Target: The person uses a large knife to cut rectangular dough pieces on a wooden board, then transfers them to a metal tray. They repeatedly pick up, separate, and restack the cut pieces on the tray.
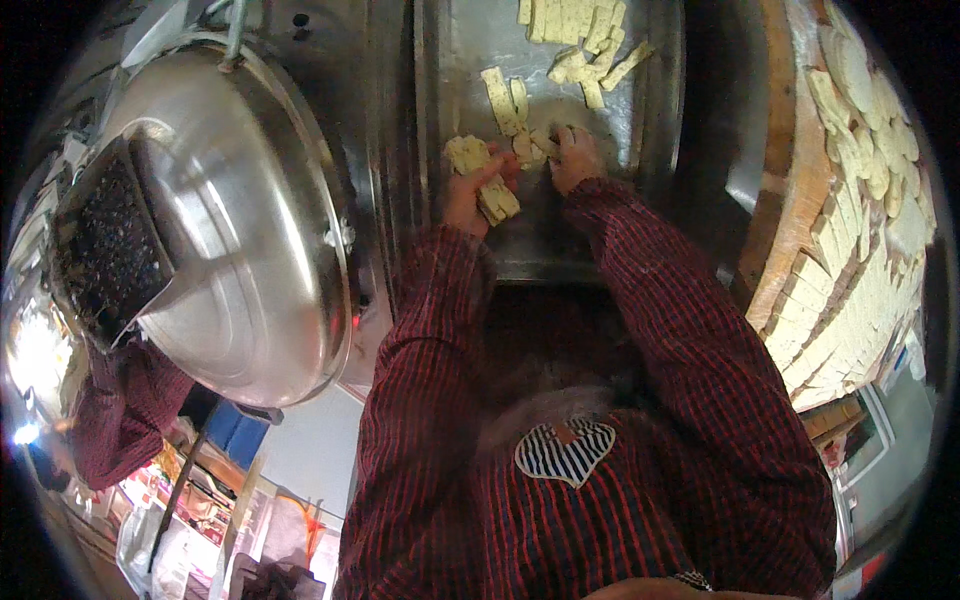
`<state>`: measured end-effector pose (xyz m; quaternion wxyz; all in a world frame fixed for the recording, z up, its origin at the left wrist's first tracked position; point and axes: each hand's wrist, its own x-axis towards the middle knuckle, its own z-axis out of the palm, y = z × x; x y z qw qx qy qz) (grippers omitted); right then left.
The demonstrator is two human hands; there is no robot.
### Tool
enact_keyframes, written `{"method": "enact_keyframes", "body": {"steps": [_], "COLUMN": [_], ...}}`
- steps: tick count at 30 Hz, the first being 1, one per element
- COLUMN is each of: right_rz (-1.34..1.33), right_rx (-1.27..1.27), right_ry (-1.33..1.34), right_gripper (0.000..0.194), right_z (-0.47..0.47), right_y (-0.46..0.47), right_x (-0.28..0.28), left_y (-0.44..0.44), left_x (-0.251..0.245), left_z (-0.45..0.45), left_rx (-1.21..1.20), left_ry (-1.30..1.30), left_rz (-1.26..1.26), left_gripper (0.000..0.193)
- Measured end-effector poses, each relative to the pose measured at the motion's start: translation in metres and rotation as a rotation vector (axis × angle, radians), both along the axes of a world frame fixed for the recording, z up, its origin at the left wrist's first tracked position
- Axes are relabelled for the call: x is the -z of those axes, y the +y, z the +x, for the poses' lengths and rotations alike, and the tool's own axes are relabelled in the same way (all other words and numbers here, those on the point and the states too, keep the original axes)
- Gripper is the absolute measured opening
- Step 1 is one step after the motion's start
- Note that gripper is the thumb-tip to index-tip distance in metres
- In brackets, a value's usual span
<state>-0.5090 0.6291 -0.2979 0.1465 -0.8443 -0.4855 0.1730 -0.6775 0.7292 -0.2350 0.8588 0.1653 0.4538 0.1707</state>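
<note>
My left hand is closed around a bundle of pale yellow, speckled food strips, which stick out at both ends of the grip. Beside it, the fingers of my right hand pinch the end of a short strip. Both hands are over the near part of a shallow metal tray. Just beyond my left hand, a longer strip lies on the tray. A loose heap of strips is farther off, with a neat row of strips at the far end.
A large stainless steel vessel stands at the left, with a dark speckled rectangular object by it. On the right, a wooden board bears many cut strips and rounded pieces. Another person's dark red sleeve shows at lower left.
</note>
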Motion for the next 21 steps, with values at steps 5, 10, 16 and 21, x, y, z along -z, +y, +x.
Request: {"method": "enact_keyframes", "body": {"steps": [5, 10, 16, 21], "right_rz": [0.036, 0.185, 0.052, -0.024], "right_rx": [0.351, 0.329, 0.375, 0.317], "right_ry": [0.463, 0.52, 0.44, 0.527], "right_gripper": [0.031, 0.029, 0.028, 0.034], "right_z": [-0.001, -0.003, -0.018, -0.042], "right_y": [0.037, 0.103, 0.119, 0.096], "right_x": [-0.029, -0.029, 0.005, -0.015], "left_y": [0.019, 0.039, 0.047, 0.039], "left_x": [0.022, 0.043, 0.056, 0.054], "left_z": [0.009, 0.03, 0.042, 0.028], "left_rx": [-0.276, -0.277, -0.149, -0.122], "left_ry": [0.067, 0.098, 0.115, -0.023], "left_rz": [0.035, -0.004, 0.172, -0.195], "left_gripper": [0.032, 0.031, 0.033, 0.037]}}
